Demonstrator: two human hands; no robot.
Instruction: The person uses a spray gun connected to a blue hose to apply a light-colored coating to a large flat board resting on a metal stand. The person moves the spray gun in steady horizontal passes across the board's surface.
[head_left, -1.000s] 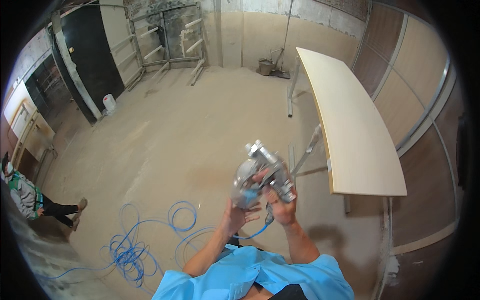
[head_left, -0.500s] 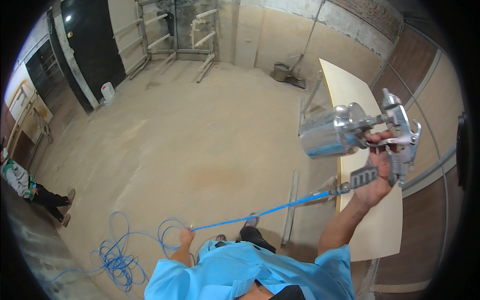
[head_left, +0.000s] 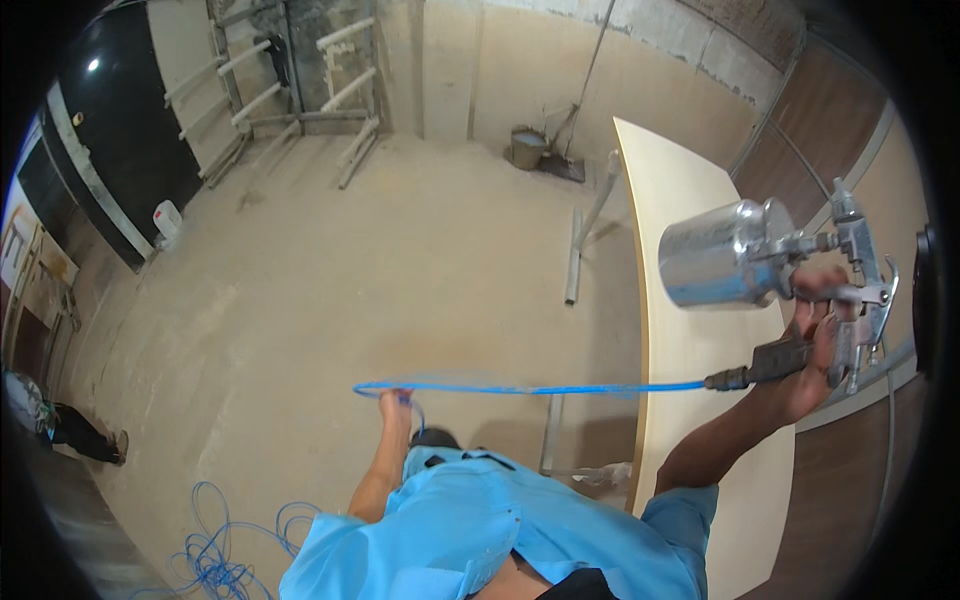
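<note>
A metal spray gun (head_left: 856, 240) with a silver paint cup (head_left: 712, 256) is gripped in my right hand (head_left: 812, 325), raised over the right part of a pale board (head_left: 700, 350). From the fitting at the gun's handle, a blue air hose (head_left: 560, 389) runs left, nearly level, to my left hand (head_left: 396, 397). My left fingers are closed round the hose in front of my body. Past that hand the hose bends and drops behind my blue clothing. The pale board lies on a metal support (head_left: 574, 270).
Tangled loops of hose (head_left: 215, 560) lie on the floor at lower left. A person (head_left: 75, 430) is at the left edge. Toward the back are a metal rack (head_left: 300, 118), a bucket (head_left: 528, 147) and a white jug (head_left: 167, 218).
My right hand has carried the spray gun rightward. My left hand has risen slightly, and the hose between the hands now runs flatter. The surroundings have shifted left in view.
</note>
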